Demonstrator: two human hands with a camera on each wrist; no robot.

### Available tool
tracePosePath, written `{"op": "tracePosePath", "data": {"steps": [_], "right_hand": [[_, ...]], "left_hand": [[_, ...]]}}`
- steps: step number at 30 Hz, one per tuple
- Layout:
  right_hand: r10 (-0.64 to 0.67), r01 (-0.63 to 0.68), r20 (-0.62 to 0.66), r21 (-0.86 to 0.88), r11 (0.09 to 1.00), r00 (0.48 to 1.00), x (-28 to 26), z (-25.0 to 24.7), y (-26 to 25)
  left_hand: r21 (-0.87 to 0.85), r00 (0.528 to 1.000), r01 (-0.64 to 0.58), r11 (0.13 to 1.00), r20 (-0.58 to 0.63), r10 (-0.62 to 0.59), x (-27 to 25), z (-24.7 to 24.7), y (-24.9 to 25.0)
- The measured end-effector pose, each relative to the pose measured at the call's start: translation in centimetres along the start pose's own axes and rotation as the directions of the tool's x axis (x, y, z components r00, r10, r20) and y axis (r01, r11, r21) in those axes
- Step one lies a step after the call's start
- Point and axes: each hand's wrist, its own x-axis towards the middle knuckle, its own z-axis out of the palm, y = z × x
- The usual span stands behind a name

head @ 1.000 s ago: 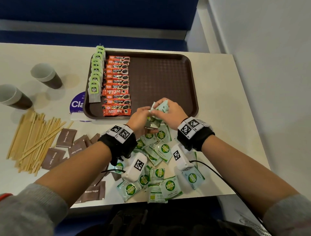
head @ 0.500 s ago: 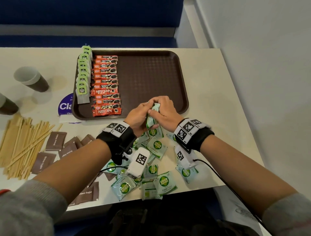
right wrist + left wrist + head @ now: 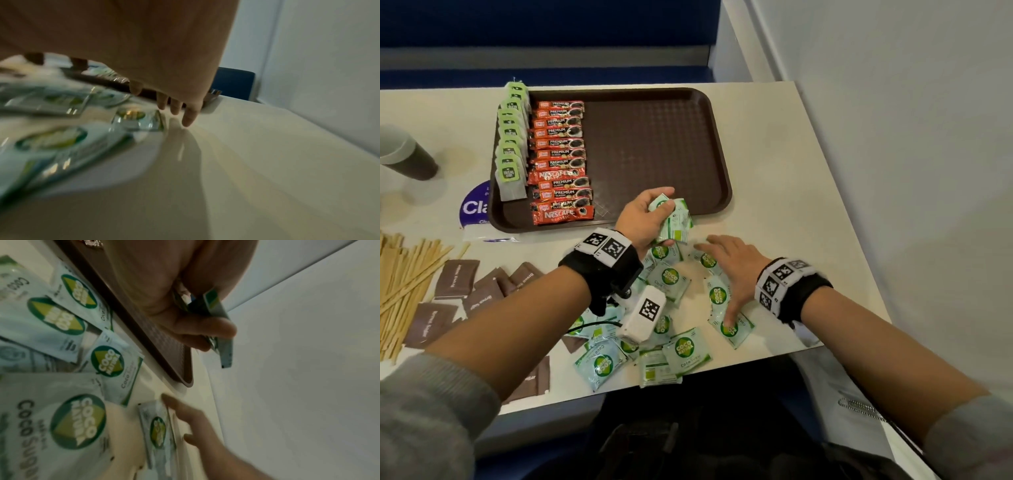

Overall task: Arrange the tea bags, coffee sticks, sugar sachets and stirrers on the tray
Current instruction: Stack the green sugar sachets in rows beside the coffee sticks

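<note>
Left hand (image 3: 642, 219) grips a bunch of sugar sachets (image 3: 674, 222) at the tray's (image 3: 717, 144) near edge. Right hand (image 3: 729, 270), fingers spread, presses loose sachets (image 3: 722, 310) on the bench (image 3: 791, 192)

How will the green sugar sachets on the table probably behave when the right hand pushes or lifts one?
The green sugar sachets lie flat and overlapping, so a push probably slides several together. Their surface shines in the right wrist view, so they may be slippery. The left hand grips a stack of them easily; they are likely light and a little bendy.
</note>
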Motion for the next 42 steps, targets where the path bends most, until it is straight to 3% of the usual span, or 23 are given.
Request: {"op": "tracePosePath", "data": {"steps": [2,4,12,17,22,25,27,30,35,42], "right_hand": [[0.012,-0.005,0.041,-0.154,0.988,0.999,0.0,1.1,0.2],[0.014,-0.013,0.003,-0.185,0.983,1.0,0.2,1.8,0.5],[0.002,-0.003,-0.15,-0.006,1.0,0.989,1.1,0.5,0.0],[0.032,-0.016,-0.148,0.108,0.994,0.988,2.0,0.4,-0.5],[0.106,-0.092,-0.053,0.214,0.972,0.993,2.5,-0.7,-0.3],[0.11,-0.087,-0.078,0.256,0.963,0.991,2.5,-1.7,0.4],[0.096,-0.042,-0.123,0.384,0.922,0.988,2.4,-3.0,0.6],[0.04,0.107,-0.222,0.611,0.785,0.974,2.6,-5.9,0.0],[0.056,0.261,-0.369,0.748,0.61,0.928,4.8,-9.0,-3.0],[0.144,0.265,-0.412,0.778,0.569,0.9,9.5,-10.9,-7.2]], "left_hand": [[0.031,1.0,-0.003,1.0,0.007,0.003,-0.4,0.1,-0.2],[0.013,1.0,0.001,1.0,0.011,-0.001,-0.7,0.1,-0.4],[-0.018,0.998,0.054,0.998,0.011,-0.054,-1.5,0.3,-1.0],[-0.009,0.996,0.071,0.997,0.054,-0.07,-2.1,0.1,-0.7],[-0.054,0.996,0.068,0.996,0.057,-0.065,-1.7,-0.9,-0.4],[-0.051,0.998,0.045,0.998,0.04,-0.043,-1.4,-1.9,-0.2],[-0.016,1.0,0.008,1.0,0.015,-0.008,-1.1,-2.6,0.2],[0.026,0.998,-0.049,0.998,-0.038,0.05,-0.5,-3.9,0.8],[0.107,0.994,-0.1,0.989,-0.043,0.105,0.3,-5.9,1.5],[-0.011,0.997,-0.025,1.0,-0.066,0.025,1.2,-7.6,3.2]]}}
